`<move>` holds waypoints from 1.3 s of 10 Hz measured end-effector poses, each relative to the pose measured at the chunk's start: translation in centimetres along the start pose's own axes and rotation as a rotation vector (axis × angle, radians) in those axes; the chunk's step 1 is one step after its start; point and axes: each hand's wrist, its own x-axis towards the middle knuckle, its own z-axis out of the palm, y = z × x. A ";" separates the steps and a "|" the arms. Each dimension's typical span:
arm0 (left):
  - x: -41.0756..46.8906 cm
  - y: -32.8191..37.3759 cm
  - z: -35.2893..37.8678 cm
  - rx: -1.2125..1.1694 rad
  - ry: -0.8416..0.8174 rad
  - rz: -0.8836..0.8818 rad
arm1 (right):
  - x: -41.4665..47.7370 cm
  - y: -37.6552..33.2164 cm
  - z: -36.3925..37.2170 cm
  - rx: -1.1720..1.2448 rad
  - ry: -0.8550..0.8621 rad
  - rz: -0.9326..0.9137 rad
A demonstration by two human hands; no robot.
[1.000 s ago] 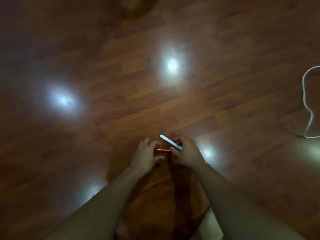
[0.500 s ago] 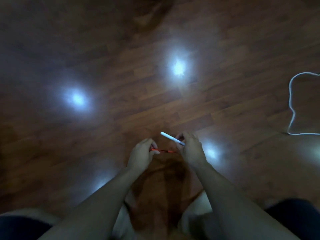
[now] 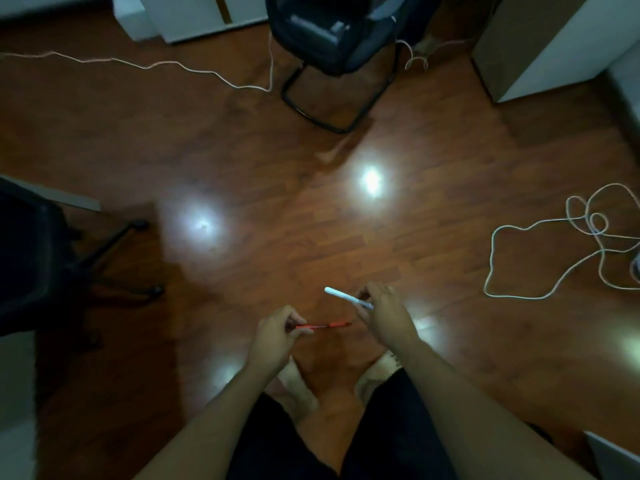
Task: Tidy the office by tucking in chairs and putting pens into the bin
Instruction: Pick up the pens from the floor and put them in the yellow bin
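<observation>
Holding one pen each, the hands hang above the wooden floor [image 3: 433, 244]: the left hand [image 3: 273, 332] pinches the red pen [image 3: 323, 326] in its fingers, the right hand [image 3: 386, 315] grips the white pen [image 3: 346, 297]. No bin shows. Likely next is carrying both to it; keep each pinch firm and step clear of the cable [image 3: 512, 296] coiled right of the hands.
</observation>
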 end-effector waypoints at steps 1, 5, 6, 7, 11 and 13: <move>-3.6 1.8 -4.4 -0.014 0.037 0.013 | -3.1 -4.2 -3.5 0.001 0.049 -0.064; -14.3 -2.3 -19.6 -0.273 0.279 -0.135 | -8.0 -21.0 -2.7 0.015 -0.081 -0.325; -16.9 -5.1 -21.7 -0.355 0.358 -0.142 | -8.5 -25.1 -0.7 -0.044 -0.116 -0.413; -19.5 -8.0 -23.5 -0.442 0.461 -0.137 | -9.3 -29.5 0.9 -0.106 -0.163 -0.479; -26.8 -16.3 -27.7 -0.677 0.749 -0.272 | -11.5 -44.0 8.2 -0.259 -0.402 -0.738; -28.2 -18.5 -30.0 -0.708 0.898 -0.344 | -9.2 -50.1 13.1 -0.333 -0.457 -0.986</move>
